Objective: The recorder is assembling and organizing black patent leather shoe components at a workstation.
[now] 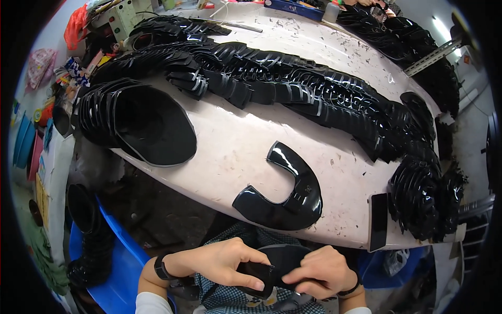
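Observation:
Over my lap, a dark black piece, like a shoe-upper part, is held between my hands. My left hand grips its left side, with thumb and forefinger spread across the surface. On the right side, the curled fingers of my right hand press on the piece, their tips partly hidden. Just beyond, on the pale table, lies a U-shaped glossy black shoe upper with its opening toward the left. A nested stack of black boot-shaft pieces rests at the table's left edge.
Long overlapping rows of glossy black pieces cross the table, with a bundled heap at the right. A phone lies by the near right edge. A blue bin with stacked black pieces stands lower left. A bottle stands far back.

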A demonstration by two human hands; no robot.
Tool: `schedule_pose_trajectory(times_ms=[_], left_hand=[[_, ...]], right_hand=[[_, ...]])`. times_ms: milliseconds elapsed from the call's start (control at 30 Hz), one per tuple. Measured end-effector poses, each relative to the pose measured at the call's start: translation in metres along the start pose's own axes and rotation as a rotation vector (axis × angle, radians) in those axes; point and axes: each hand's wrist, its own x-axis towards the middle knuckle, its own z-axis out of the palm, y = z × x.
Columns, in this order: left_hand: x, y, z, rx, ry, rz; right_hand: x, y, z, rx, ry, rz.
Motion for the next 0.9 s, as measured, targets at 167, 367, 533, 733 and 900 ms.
schedule_pose_trajectory(times_ms=[167, 367, 533, 733, 900], left_hand=[[0.012, -0.005, 0.010, 0.021, 0.046, 0.050], [0.013, -0.012, 0.009, 0.082, 0.062, 0.078], [0.013, -0.012, 0.010, 0.078, 0.072, 0.099], [0.013, -0.011, 0.007, 0.115, 0.027, 0.062], [0.014, -0.015, 0.009, 0.114, 0.072, 0.096]], right_hand=[[-0.011, 0.034, 0.017, 0.027, -0.039, -0.007], [-0.011, 0.047, 0.023, 0.046, -0.070, 0.017], [-0.010, 0.048, 0.024, 0.068, -0.074, 0.013], [-0.008, 0.047, 0.023, 0.079, -0.081, 0.060], [-0.011, 0.047, 0.022, 0.031, -0.104, 0.200]])
